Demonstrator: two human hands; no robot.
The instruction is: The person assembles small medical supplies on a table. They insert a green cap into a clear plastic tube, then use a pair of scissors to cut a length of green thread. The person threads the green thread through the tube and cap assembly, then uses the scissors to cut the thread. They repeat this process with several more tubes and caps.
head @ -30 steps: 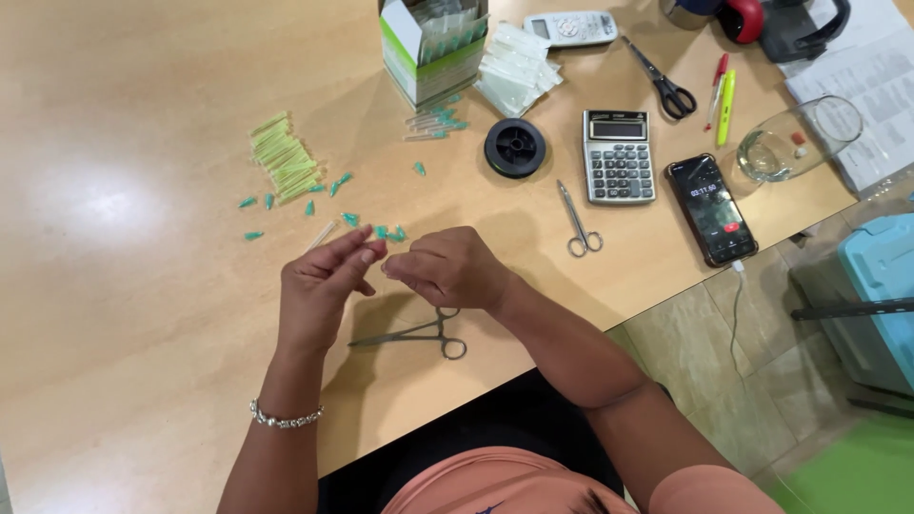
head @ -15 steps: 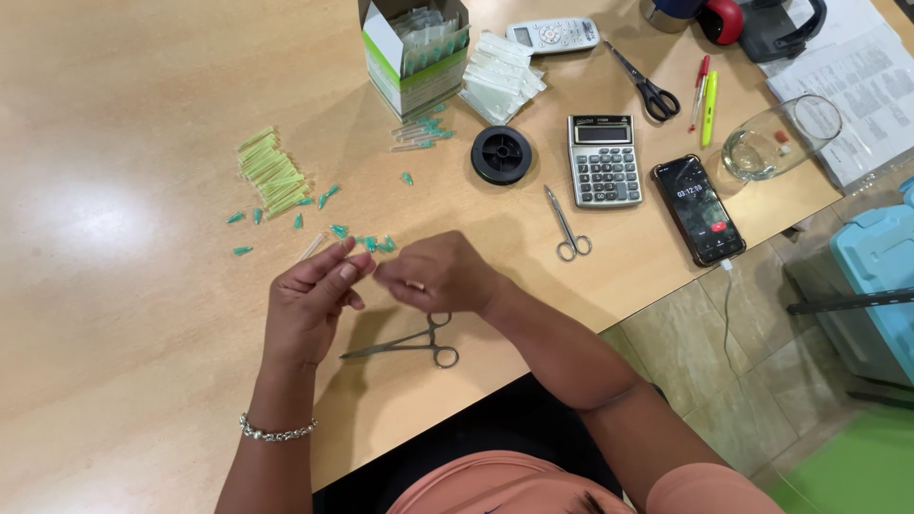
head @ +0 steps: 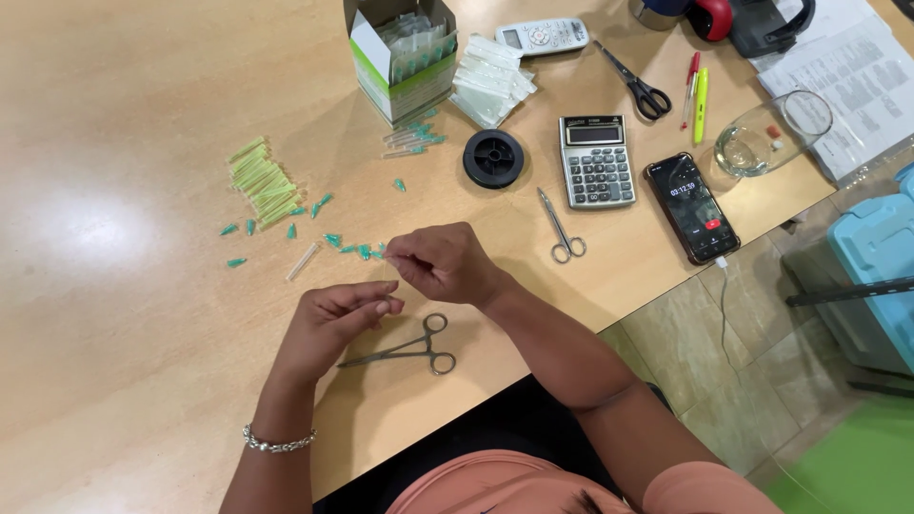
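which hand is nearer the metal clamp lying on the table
Left. The left hand rests just beside the metal clamp, over its tips. The right hand is farther up the table, above its handle rings.

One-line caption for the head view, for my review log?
Two hands, left hand and right hand, pinch something tiny above metal forceps beside scattered green caps.

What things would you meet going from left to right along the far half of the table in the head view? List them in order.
Bundle of yellow-green tubes → open cardboard box → black spool → calculator → black-handled scissors → phone → glass.
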